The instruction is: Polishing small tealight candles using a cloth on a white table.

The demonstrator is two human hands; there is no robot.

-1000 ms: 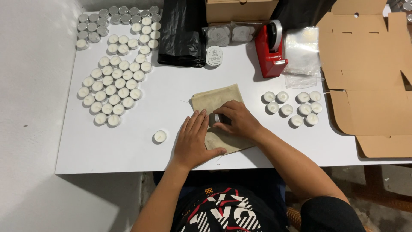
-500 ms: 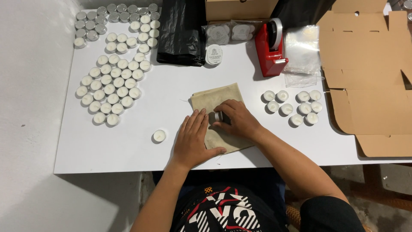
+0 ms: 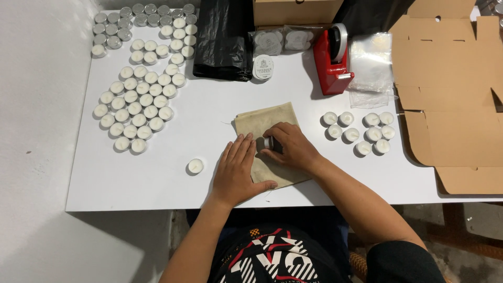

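Near the surface's (image 3: 157, 183) front edge, flat beige cloth pouch (image 3: 262, 120): left hand (image 3: 237, 170) spread flat, pressing its near half; right hand (image 3: 291, 147) pinching a small metal-cupped tealight candle (image 3: 269, 142) against it. Single white tealight (image 3: 195, 166) just left.

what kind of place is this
Probably a small packing station: rows of tealights on a white table, a red tape dispenser, flat cardboard boxes, and a cloth pouch under the hands.
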